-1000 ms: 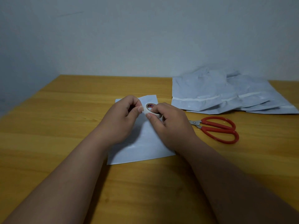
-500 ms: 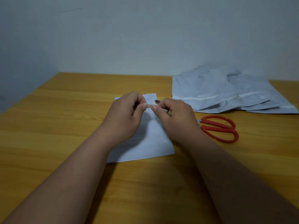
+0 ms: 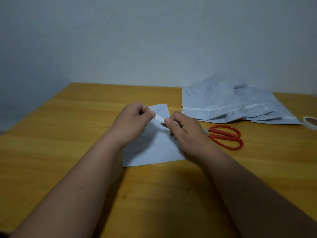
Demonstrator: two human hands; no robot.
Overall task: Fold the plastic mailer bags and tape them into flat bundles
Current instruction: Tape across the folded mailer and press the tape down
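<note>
A folded pale blue mailer bag (image 3: pixel 154 148) lies flat on the wooden table (image 3: pixel 68 134) in front of me. Just above its far end my left hand (image 3: pixel 132 121) and my right hand (image 3: pixel 185 131) hold a short strip of white tape (image 3: pixel 159 118) stretched between them. Each hand pinches one end of the strip between thumb and forefinger. The other fingers of my right hand are curled, and what they enclose is hidden. A pile of unfolded mailer bags (image 3: pixel 223 105) lies at the back right.
Red-handled scissors (image 3: pixel 224 136) lie on the table right of my right hand, blades towards it. A roll of white tape (image 3: pixel 311 122) sits at the right edge of the view, beside the pile. A grey wall rises behind the table.
My hands have drawn slightly apart and a strip of tape now spans between them. The roll seen at my right fingertips earlier no longer shows there.
</note>
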